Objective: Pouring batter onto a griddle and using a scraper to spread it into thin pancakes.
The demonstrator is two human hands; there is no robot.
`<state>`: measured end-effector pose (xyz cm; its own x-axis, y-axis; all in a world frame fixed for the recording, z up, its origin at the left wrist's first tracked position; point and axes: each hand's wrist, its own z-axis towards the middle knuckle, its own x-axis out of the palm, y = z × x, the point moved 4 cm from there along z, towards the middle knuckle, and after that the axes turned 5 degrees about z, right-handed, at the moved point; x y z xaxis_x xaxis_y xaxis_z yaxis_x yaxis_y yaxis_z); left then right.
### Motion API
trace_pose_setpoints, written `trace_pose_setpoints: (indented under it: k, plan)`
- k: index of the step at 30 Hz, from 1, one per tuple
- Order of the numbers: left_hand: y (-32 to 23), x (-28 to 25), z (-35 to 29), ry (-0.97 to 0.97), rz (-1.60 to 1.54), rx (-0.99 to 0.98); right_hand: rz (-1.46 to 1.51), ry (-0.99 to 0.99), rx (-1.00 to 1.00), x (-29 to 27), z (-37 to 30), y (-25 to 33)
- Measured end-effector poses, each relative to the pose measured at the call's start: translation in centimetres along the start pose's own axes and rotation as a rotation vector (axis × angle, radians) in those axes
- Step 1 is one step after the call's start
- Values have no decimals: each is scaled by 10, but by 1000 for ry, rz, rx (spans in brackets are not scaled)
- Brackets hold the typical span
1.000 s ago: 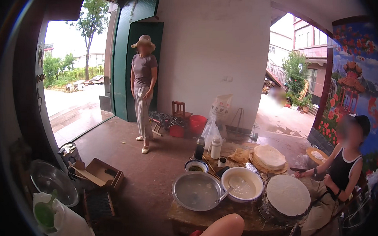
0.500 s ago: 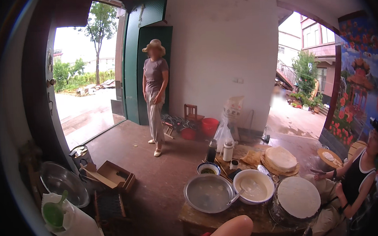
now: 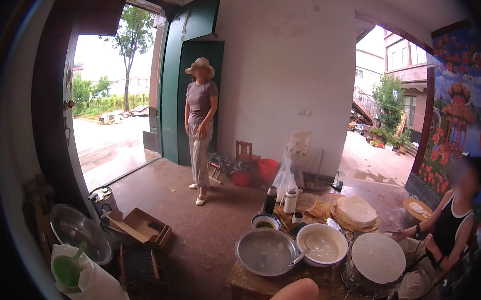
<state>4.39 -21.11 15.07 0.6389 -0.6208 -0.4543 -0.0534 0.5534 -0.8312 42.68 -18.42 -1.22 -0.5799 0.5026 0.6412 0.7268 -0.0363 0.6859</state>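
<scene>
Neither my left hand nor my right hand shows. Only a rounded, bare part of my limb comes in at the lower edge, with a bit of red cloth beside it; whether it is a knee or an elbow I cannot tell. Just beyond it stands a low wooden table. On it are a wide metal basin of cloudy liquid and a white basin of pale batter with a ladle leaning in it. Right of these, a round griddle carries a pale, thin flatbread.
Stacked flatbreads, flasks and a patterned bowl stand farther back. A seated person is at the right; another stands by the green door. A cardboard box, metal tub and white sack lie left.
The view has tilted slightly, so the far wall and doorways sit lower. The seated person at the right has shifted posture, head and hand moved. The vessels on the table stay in place.
</scene>
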Motion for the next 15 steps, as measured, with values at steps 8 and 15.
trace_pose_setpoints:
  k: [8, 15]
  plan:
    - [19, 3, -10, -74, 68, 31, -532, 358, -598, -2, -7, 8]
    - [21, 6, -11, -107, 30, 50, -303, 168, -315, 31, -28, 6]
